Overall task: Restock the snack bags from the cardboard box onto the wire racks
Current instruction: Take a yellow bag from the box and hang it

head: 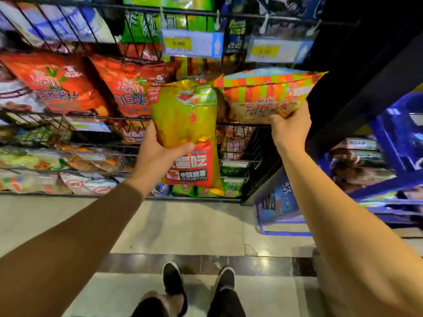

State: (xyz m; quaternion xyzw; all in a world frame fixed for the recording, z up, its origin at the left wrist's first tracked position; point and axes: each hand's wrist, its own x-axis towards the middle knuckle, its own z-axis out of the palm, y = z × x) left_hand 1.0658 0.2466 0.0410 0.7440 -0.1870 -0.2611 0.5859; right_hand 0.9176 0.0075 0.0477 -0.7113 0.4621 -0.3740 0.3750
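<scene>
My left hand [158, 154] grips a gold-yellow snack bag [186, 120] with a red lower label, held upright in front of the black wire rack [242, 138]. My right hand [289, 128] holds a striped orange-and-green snack bag [265, 88] by its lower edge, raised at the rack's right end above the middle shelf. The two bags sit side by side and nearly touch. Red-orange snack bags [59, 83] fill the shelf to the left. No cardboard box is in view.
Price tags [190, 44] hang from the upper shelf rail. Lower shelves hold several mixed bags [34, 161]. A blue display stand [389, 161] stands to the right, close to my right forearm. My shoes [174, 282] stand on the tiled floor below.
</scene>
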